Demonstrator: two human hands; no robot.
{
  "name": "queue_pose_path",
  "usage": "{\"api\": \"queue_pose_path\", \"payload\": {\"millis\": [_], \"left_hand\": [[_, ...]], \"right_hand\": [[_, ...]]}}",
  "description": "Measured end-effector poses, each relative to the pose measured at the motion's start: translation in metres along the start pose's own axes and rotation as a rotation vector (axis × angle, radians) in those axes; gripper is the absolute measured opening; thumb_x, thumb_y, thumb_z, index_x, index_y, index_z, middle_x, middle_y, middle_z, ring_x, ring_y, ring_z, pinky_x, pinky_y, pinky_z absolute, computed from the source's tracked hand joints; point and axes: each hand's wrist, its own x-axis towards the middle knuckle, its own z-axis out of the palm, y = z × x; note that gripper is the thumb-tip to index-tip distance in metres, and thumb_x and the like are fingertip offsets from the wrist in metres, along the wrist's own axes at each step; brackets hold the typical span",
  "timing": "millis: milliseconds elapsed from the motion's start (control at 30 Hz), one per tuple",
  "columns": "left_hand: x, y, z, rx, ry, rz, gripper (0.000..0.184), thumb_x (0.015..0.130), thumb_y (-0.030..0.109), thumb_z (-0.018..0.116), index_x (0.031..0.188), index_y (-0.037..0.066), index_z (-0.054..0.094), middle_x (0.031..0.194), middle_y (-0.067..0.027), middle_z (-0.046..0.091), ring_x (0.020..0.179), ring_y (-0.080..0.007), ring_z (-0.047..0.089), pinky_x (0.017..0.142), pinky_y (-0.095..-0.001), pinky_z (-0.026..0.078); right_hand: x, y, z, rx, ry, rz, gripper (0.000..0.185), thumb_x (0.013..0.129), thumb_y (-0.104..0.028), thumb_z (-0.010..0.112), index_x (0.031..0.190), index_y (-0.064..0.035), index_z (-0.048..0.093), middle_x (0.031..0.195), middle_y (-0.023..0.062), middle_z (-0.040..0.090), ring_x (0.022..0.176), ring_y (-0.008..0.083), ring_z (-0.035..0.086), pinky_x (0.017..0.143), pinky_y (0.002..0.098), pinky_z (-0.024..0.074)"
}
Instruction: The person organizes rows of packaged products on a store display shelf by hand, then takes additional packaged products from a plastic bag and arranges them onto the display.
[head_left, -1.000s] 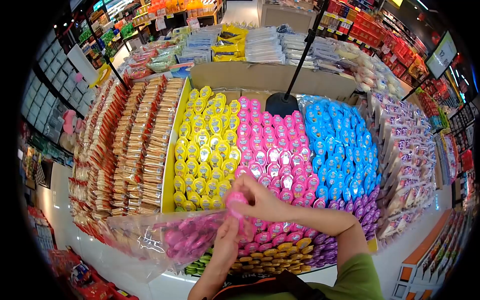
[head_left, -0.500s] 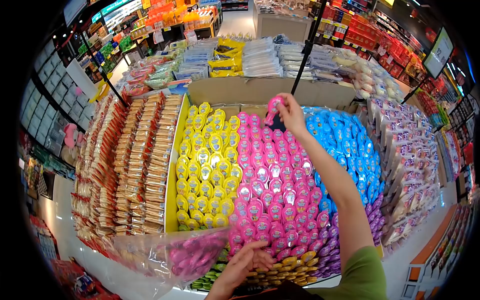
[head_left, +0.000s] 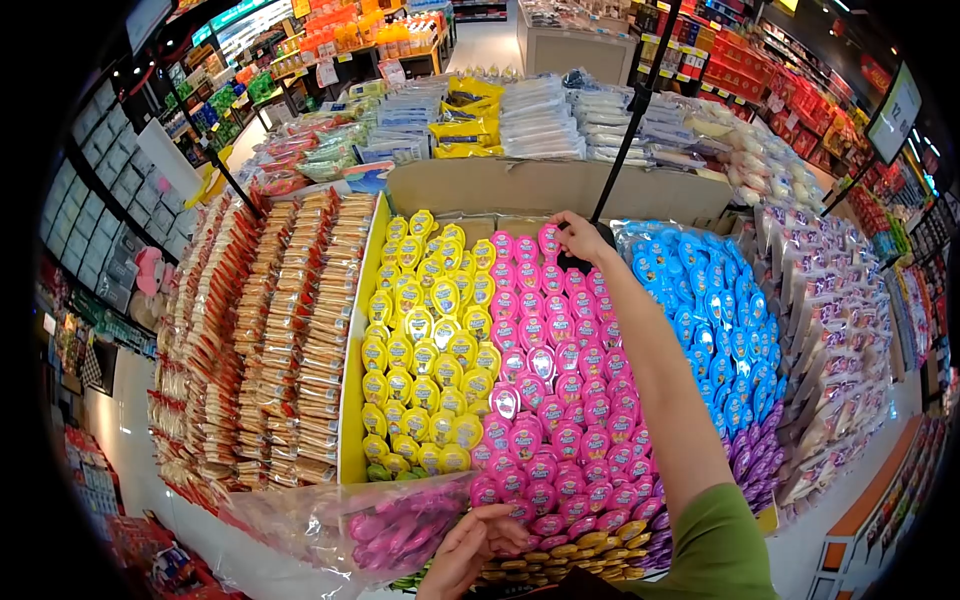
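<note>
My right hand (head_left: pixel 580 240) reaches to the far end of the pink packs (head_left: pixel 565 385), its fingers closed on one pink pack (head_left: pixel 549 240) beside the base of the black pole. Low in the view, my left hand (head_left: pixel 480 540) is held palm up with its fingers spread and nothing in it. It is just right of a clear plastic bag (head_left: pixel 400 525) with several pink packs inside. Yellow packs (head_left: pixel 425 345) lie in rows to the left of the pink ones, and blue packs (head_left: pixel 705 310) to the right.
Rows of brown snack packets (head_left: pixel 290 340) stand at the left, beyond a yellow divider (head_left: pixel 352 420). A black pole (head_left: pixel 632 130) rises behind the pink packs near a cardboard wall (head_left: pixel 440 188). Purple packs (head_left: pixel 757 455) and gold packs (head_left: pixel 570 560) line the front edge.
Since the first frame, my right hand has carried a pink pack from my left hand to the far end and lowered it among the others. My left hand has opened.
</note>
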Motion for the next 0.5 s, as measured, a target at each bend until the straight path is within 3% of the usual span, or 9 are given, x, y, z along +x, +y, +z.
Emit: {"api": "queue_pose_path", "payload": {"millis": [67, 167, 267, 300, 433, 500], "left_hand": [[-0.002, 0.0, 0.0, 0.0, -0.008, 0.01, 0.042, 0.1, 0.032, 0.042, 0.127, 0.0, 0.047, 0.1, -0.0109, 0.061, 0.092, -0.0187, 0.06, 0.08, -0.0291, 0.047], [-0.004, 0.001, 0.002, -0.003, -0.005, 0.011, 0.042, 0.1, 0.032, 0.042, 0.127, 0.0, 0.047, 0.1, -0.0114, 0.061, 0.092, -0.019, 0.06, 0.08, -0.0291, 0.047], [-0.009, 0.003, 0.005, 0.001, 0.014, -0.007, 0.042, 0.1, 0.032, 0.043, 0.127, 0.0, 0.047, 0.101, -0.012, 0.061, 0.093, -0.0195, 0.06, 0.081, -0.0294, 0.047], [-0.011, 0.002, 0.005, 0.008, 0.008, 0.006, 0.042, 0.1, 0.032, 0.043, 0.127, 0.0, 0.047, 0.102, -0.0122, 0.061, 0.094, -0.0198, 0.06, 0.082, -0.0298, 0.047], [-0.025, 0.009, 0.006, 0.084, 0.015, 0.033, 0.043, 0.099, 0.034, 0.044, 0.126, 0.0, 0.047, 0.104, -0.0128, 0.061, 0.096, -0.0211, 0.06, 0.084, -0.0318, 0.047], [-0.041, 0.011, 0.002, 0.167, 0.018, 0.098, 0.046, 0.099, 0.037, 0.045, 0.126, 0.001, 0.048, 0.106, -0.0129, 0.061, 0.097, -0.0228, 0.061, 0.085, -0.0327, 0.048]], "right_hand": [[0.003, 0.009, -0.001, 0.026, -0.01, -0.023, 0.03, 0.087, -0.002, 0.057, 0.116, -0.0089, 0.057, 0.074, -0.0003, 0.057, 0.065, 0.0088, 0.052, 0.056, 0.0246, 0.0465], [0.002, 0.013, -0.003, -0.154, -0.014, -0.021, 0.025, 0.082, -0.003, 0.06, 0.107, -0.0051, 0.063, 0.075, 0.0063, 0.064, 0.064, 0.0114, 0.057, 0.058, 0.0283, 0.0495], [0.0, 0.016, 0.0, -0.196, -0.012, -0.226, 0.026, 0.079, -0.003, 0.061, 0.104, -0.0051, 0.066, 0.076, 0.0089, 0.066, 0.067, 0.0144, 0.059, 0.064, 0.0296, 0.0507], [0.001, 0.017, 0.0, -0.267, -0.007, -0.282, 0.029, 0.078, -0.006, 0.063, 0.107, -0.0071, 0.065, 0.087, 0.013, 0.067, 0.077, 0.0222, 0.063, 0.074, 0.0331, 0.051], [-0.015, 0.008, 0.007, -0.507, 0.263, -0.325, 0.029, 0.08, -0.012, 0.062, 0.109, -0.0092, 0.065, 0.103, 0.0194, 0.059, 0.098, 0.0351, 0.058, 0.087, 0.0411, 0.0475], [-0.045, -0.022, 0.015, -0.439, 0.426, -0.497, 0.027, 0.082, -0.008, 0.058, 0.108, -0.0058, 0.063, 0.1, 0.0191, 0.059, 0.094, 0.0353, 0.059, 0.083, 0.0408, 0.048]]}}
